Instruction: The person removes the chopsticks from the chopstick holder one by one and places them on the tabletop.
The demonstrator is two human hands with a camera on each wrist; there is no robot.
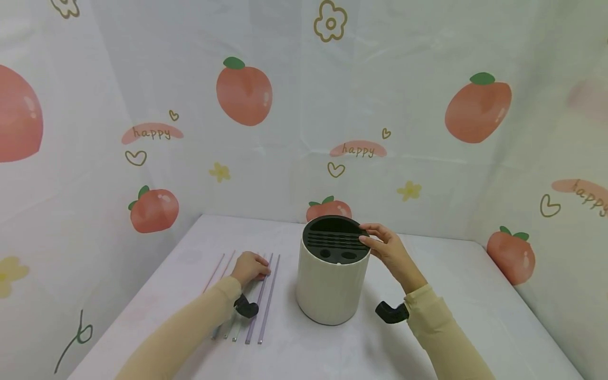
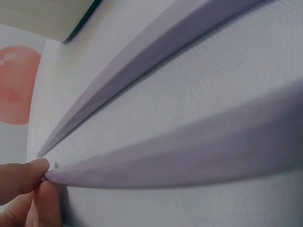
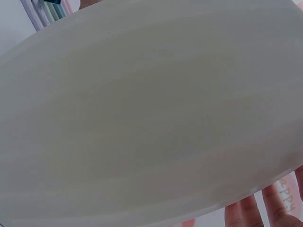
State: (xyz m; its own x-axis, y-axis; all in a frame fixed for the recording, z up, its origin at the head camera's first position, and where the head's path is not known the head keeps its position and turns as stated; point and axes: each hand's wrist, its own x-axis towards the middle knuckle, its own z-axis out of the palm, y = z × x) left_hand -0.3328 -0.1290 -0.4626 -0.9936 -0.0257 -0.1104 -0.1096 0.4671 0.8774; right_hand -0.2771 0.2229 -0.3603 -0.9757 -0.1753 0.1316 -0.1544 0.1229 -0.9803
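My left hand (image 1: 250,267) pinches the far end of a long, slender purple stick (image 2: 156,165) between thumb and finger. To its right lies a second purple stick (image 1: 269,298), apart from the hand. Several paler sticks (image 1: 220,268), pinkish to greenish, lie under and left of my left forearm. Right of them stands a cream round knife block (image 1: 330,293) with a black slotted top (image 1: 332,240). My right hand (image 1: 389,252) touches the block's right rim, its fingers fairly straight. In the right wrist view the block's wall (image 3: 151,113) hides most of that hand's work.
A white cloth (image 1: 427,306) covers the table. Behind it hangs a white backdrop (image 1: 285,158) printed with peaches, hearts and flowers. The knife block stands upright between my two arms. Black wrist camera mounts (image 1: 391,312) stick out inward from both sleeves.
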